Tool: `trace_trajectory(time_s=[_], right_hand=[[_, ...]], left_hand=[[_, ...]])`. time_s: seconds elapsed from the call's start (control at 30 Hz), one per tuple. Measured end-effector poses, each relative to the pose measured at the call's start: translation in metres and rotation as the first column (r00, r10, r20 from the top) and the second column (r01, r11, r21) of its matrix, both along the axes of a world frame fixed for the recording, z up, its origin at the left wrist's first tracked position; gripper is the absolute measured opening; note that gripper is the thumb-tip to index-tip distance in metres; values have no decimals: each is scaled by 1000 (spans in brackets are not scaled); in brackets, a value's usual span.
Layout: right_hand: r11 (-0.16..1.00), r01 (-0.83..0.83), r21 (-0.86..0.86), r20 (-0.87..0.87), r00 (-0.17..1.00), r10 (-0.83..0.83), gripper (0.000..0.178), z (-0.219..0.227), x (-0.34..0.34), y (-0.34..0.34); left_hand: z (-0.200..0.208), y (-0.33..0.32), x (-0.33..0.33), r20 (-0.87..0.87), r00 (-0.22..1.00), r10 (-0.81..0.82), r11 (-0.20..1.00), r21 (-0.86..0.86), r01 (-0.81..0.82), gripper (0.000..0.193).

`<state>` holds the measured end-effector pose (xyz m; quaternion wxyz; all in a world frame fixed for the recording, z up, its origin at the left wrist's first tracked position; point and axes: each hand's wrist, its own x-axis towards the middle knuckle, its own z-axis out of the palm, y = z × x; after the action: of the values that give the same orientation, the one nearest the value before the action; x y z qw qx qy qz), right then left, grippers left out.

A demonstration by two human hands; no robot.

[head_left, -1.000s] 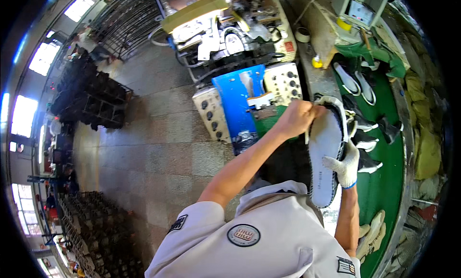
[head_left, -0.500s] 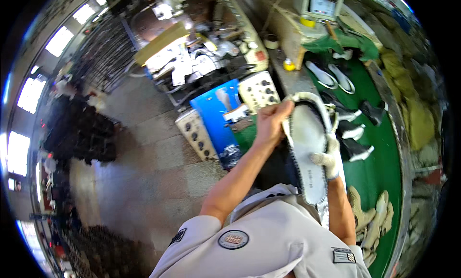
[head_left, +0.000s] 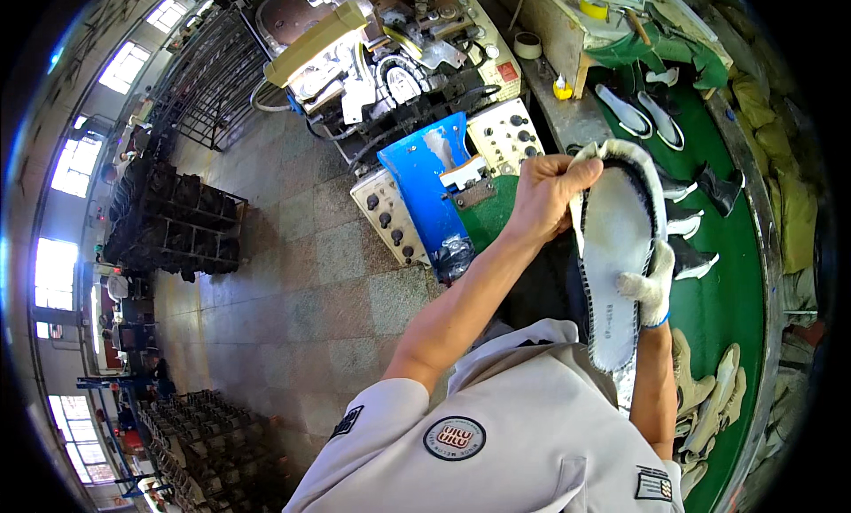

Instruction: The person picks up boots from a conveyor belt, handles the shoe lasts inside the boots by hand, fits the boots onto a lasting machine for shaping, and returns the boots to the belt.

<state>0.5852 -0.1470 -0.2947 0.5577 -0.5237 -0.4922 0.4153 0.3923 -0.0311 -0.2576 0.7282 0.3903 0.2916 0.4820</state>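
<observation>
A shoe upper (head_left: 615,234) is held up in front of my body, its pale grey insole facing me and dark stitching running around the insole's edge. White, ruffled material rims its toe end. My bare left hand (head_left: 548,196) pinches this rim at the toe, thumb on top. Wearing a whitish knit glove with a blue cuff edge, my right hand (head_left: 654,284) grips the other side near the middle, its thumb lying across the insole. The fingers behind the upper are hidden.
Ahead stands a machine (head_left: 399,79) with a blue panel (head_left: 432,181) and cream knob boxes. On the right, a green-topped bench (head_left: 722,287) carries black-and-white shoe uppers (head_left: 693,260) and beige boot-like pieces (head_left: 694,380). A dark loaded rack (head_left: 182,216) stands at the left.
The view has turned slightly left, so the machine, bench and hands appear further right. Both hands keep about the same hold on the shoe upper.
</observation>
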Motion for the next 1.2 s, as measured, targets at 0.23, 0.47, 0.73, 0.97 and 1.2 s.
trace_trajectory(time_s=[0.23,0.47,0.73,0.97,1.2], right_hand=[[999,-12,-43,-116,993,7,80,-21,8,1],[996,-9,83,2,1000,9,69,17,-15,-3],[996,48,-72,59,997,-44,57,-47,19,-4],[989,-137,-50,384,912,146,70,-6,54,-10],[949,-285,-134,155,940,304,77,7,20,-5]], left_hand=[[-30,18,14,-83,978,193,980,-30,-196,26],[4,14,-7,-681,635,364,855,515,62,38],[-56,23,3,-313,916,251,959,207,-192,18],[-6,31,-6,-738,642,207,726,556,404,15],[-49,32,-16,-630,729,268,875,476,90,17]])
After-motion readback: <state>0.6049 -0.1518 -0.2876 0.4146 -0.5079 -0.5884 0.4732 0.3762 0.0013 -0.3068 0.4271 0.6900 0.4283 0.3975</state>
